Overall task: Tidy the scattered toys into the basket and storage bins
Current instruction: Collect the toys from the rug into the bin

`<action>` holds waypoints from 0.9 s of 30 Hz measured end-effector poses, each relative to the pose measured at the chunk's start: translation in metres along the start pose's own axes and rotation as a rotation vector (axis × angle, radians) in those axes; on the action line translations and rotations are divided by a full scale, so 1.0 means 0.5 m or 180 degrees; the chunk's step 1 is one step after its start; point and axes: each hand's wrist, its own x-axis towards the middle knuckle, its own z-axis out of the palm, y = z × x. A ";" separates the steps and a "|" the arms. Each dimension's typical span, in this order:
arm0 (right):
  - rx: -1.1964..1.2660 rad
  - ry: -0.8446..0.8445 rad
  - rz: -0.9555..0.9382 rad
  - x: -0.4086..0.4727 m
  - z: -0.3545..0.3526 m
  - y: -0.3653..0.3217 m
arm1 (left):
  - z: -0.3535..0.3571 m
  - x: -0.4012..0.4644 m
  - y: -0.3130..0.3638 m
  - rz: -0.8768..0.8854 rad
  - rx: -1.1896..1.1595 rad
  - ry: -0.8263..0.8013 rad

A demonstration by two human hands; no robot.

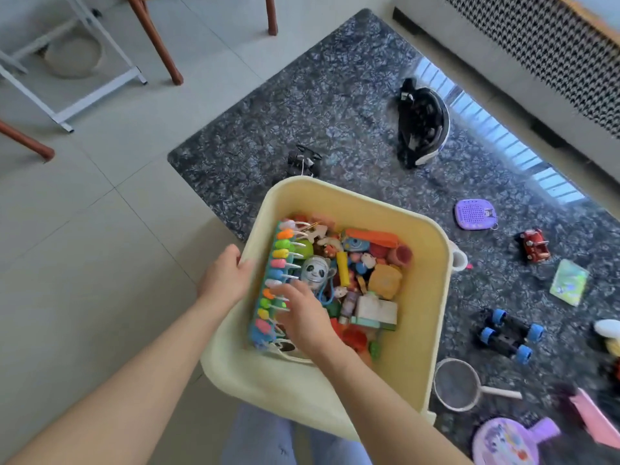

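A pale yellow storage bin [426, 297] sits at the near edge of a dark patterned mat [335, 105], filled with several small toys. My left hand [224, 276] grips the bin's left rim, thumb over the edge. My right hand [302, 313] is inside the bin, fingers resting on a long multicoloured toy rack [275, 263] that lies along the left wall. A panda figure [315, 270] lies beside it. Whether the right hand holds anything is hidden.
Scattered on the mat: a black helmet [422, 125], a small black car [303, 161], a purple device [474, 214], a red car [535, 246], a card [569, 281], a blue-wheeled vehicle [508, 335], a strainer [458, 384], a purple pan [506, 443]. Chair legs [154, 38] stand on the tiles.
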 end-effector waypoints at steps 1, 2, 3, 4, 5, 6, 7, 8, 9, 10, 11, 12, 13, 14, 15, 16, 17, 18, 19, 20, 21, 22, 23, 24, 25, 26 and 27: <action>0.0041 -0.0267 -0.0151 0.010 0.001 -0.008 | -0.002 0.009 0.005 0.0035 -0.0016 0.0016; 0.0109 -0.0473 -0.0239 0.019 -0.002 -0.016 | -0.002 0.020 0.010 0.0059 -0.0015 0.0023; 0.0195 -0.0597 -0.0255 0.025 -0.007 -0.025 | -0.003 0.028 0.016 0.0079 -0.0007 0.0032; 0.0279 -0.0663 -0.0190 0.032 -0.011 -0.028 | -0.004 0.037 0.022 0.0106 0.0016 0.0029; 0.0342 -0.0694 -0.0114 0.038 -0.012 -0.027 | -0.005 0.044 0.029 0.0145 0.0062 0.0014; 0.0360 -0.0713 -0.0031 0.046 -0.014 -0.024 | -0.005 0.050 0.036 0.0187 0.0129 -0.0002; 0.0387 -0.0739 0.0028 0.048 -0.016 -0.023 | -0.005 0.053 0.041 0.0230 0.0215 -0.0013; 0.0475 -0.0737 0.0069 0.053 -0.023 -0.021 | -0.006 0.058 0.050 0.0268 0.0314 -0.0010; 0.0607 -0.0695 0.0105 0.051 -0.030 -0.023 | -0.006 0.058 0.055 0.0293 0.0420 -0.0011; 0.0753 -0.0591 0.0137 0.050 -0.043 -0.026 | -0.007 0.060 0.062 0.0307 0.0532 -0.0001; 0.0864 -0.0438 0.0137 0.047 -0.062 -0.031 | -0.009 0.060 0.067 0.0319 0.0625 0.0011; 0.0925 -0.0224 0.0091 0.044 -0.083 -0.036 | -0.010 0.059 0.068 0.0334 0.0689 0.0015; 0.0928 0.0049 -0.0003 0.045 -0.113 -0.043 | -0.012 0.061 0.071 0.0347 0.0716 0.0016; 0.0925 0.0379 -0.0134 0.050 -0.146 -0.050 | -0.015 0.064 0.072 0.0381 0.0723 0.0013; 0.0963 0.0715 -0.0266 0.057 -0.183 -0.059 | -0.019 0.069 0.072 0.0419 0.0717 -0.0007; 0.1022 0.1033 -0.0364 0.067 -0.220 -0.068 | -0.021 0.074 0.071 0.0472 0.0713 -0.0031; 0.1069 0.1315 -0.0423 0.087 -0.262 -0.082 | -0.025 0.086 0.076 0.0540 0.0705 -0.0025; 0.1081 0.1536 -0.0413 0.107 -0.301 -0.096 | -0.026 0.096 0.077 0.0615 0.0753 -0.0026; 0.1019 0.1674 -0.0349 0.131 -0.337 -0.112 | -0.027 0.106 0.082 0.0685 0.0863 -0.0043; 0.0860 0.1743 -0.0280 0.151 -0.368 -0.129 | -0.028 0.116 0.087 0.0756 0.0994 -0.0073; 0.0650 0.1715 -0.0205 0.179 -0.392 -0.143 | -0.031 0.131 0.094 0.0843 0.1073 -0.0107; 0.0450 0.1616 -0.0111 0.206 -0.407 -0.153 | -0.032 0.145 0.097 0.0945 0.1135 -0.0131; 0.0261 0.1483 -0.0015 0.234 -0.416 -0.160 | -0.035 0.156 0.097 0.1075 0.1210 -0.0149; 0.0081 0.1331 0.0112 0.266 -0.417 -0.167 | -0.040 0.172 0.092 0.1195 0.1247 -0.0210; -0.0067 0.1199 0.0230 0.295 -0.415 -0.168 | -0.043 0.184 0.087 0.1332 0.1226 -0.0296; -0.0203 0.1080 0.0346 0.335 -0.413 -0.171 | -0.049 0.206 0.084 0.1477 0.1148 -0.0392; -0.0344 0.0935 0.0465 0.370 -0.407 -0.172 | -0.053 0.216 0.078 0.1551 0.1067 -0.0534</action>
